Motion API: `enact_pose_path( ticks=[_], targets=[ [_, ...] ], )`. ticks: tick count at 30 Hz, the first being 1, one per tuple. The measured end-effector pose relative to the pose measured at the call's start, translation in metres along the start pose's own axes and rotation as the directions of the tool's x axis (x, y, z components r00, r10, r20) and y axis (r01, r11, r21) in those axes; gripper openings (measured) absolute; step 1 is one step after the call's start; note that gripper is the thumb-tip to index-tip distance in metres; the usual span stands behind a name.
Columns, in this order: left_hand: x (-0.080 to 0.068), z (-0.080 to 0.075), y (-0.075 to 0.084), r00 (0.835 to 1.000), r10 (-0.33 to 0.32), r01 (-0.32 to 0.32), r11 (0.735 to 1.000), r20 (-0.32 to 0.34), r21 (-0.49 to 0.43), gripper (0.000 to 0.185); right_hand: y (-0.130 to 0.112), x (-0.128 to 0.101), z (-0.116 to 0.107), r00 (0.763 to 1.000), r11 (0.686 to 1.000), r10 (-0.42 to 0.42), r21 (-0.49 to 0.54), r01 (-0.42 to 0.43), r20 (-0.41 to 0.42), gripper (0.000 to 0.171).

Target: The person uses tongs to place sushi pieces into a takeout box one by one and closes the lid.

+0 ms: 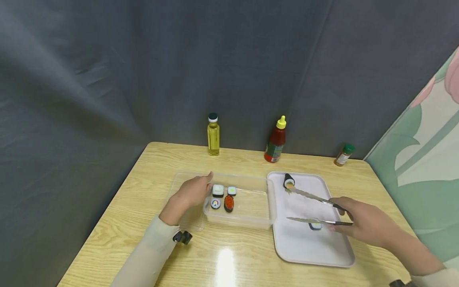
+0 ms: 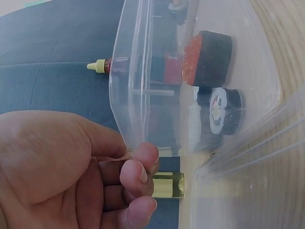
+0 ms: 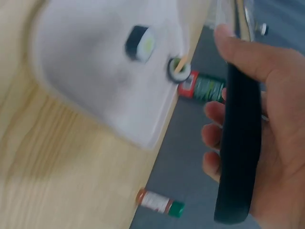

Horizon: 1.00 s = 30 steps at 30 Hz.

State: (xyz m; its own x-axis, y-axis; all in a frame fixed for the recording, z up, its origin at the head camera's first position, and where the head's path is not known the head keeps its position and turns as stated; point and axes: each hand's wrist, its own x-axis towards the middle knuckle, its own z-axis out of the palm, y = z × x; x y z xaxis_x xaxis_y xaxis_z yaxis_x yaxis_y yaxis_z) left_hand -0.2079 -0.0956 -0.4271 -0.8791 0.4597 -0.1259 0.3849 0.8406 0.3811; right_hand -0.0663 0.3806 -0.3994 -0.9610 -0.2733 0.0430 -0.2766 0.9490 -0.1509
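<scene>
My left hand (image 1: 191, 191) pinches the rim of a clear plastic container (image 1: 251, 203) at its left end; the thumb and fingertips show at its corner in the left wrist view. Inside, toward the left, are a gunkan with red roe (image 1: 228, 203), a round sushi roll (image 2: 219, 112) and other sushi pieces. With my right hand (image 1: 365, 221) I hold metal tongs with black handles (image 3: 238, 143), their arms spread over the tray. The upper tip overlaps the filled end of a cone hand roll (image 1: 288, 180). A small maki roll (image 3: 139, 44) lies partly behind the lower arm in the head view.
A pale tray (image 1: 305, 247) stands right beside the container. The container's clear lid (image 1: 193, 221) lies at its left. Along the table's back edge stand an oil bottle (image 1: 213, 137), a red sauce bottle (image 1: 276, 141) and a green-capped spice jar (image 1: 344, 155), before a dark curtain.
</scene>
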Motion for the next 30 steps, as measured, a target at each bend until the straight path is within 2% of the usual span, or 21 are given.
enact_pose_path(
  ticks=[6, 10, 13, 17, 22, 27, 30],
  targets=[
    [-0.002, 0.0, 0.0, 1.0, -0.01, 0.01, 1.0, 0.002, -0.001, 0.053, 0.028, -0.017, 0.006, 1.0, 1.0, -0.021, 0.003, 0.021, 0.021, 0.069],
    [-0.003, -0.001, -0.001, 1.0, -0.008, 0.008, 1.0, 0.002, -0.006, 0.053, 0.042, -0.025, 0.012, 0.997, 0.998, -0.069, -0.003, 0.069, -0.025, 0.069],
    [-0.002, -0.001, -0.002, 1.0, -0.005, 0.005, 1.0, 0.001, -0.013, 0.054, 0.05, -0.03, 0.015, 0.991, 0.993, -0.103, -0.057, 0.099, -0.081, 0.07],
    [-0.001, -0.001, -0.003, 1.0, -0.002, 0.002, 1.0, 0.003, -0.019, 0.054, 0.057, -0.036, 0.017, 0.984, 0.977, -0.124, -0.187, 0.099, -0.127, 0.07],
    [-0.002, -0.001, -0.005, 1.0, -0.014, 0.015, 0.999, 0.006, -0.032, 0.054, 0.064, -0.039, 0.019, 0.979, 0.963, -0.154, -0.241, 0.118, -0.136, 0.064],
    [-0.002, -0.001, -0.004, 1.0, -0.013, 0.014, 0.999, 0.009, -0.039, 0.054, 0.062, -0.038, 0.017, 0.983, 0.971, -0.145, -0.207, 0.119, -0.114, 0.051],
    [-0.002, -0.001, -0.003, 1.0, -0.009, 0.009, 0.999, 0.003, -0.051, 0.054, 0.058, -0.035, 0.015, 0.981, 0.977, -0.131, -0.187, 0.103, -0.143, 0.046]
  ],
)
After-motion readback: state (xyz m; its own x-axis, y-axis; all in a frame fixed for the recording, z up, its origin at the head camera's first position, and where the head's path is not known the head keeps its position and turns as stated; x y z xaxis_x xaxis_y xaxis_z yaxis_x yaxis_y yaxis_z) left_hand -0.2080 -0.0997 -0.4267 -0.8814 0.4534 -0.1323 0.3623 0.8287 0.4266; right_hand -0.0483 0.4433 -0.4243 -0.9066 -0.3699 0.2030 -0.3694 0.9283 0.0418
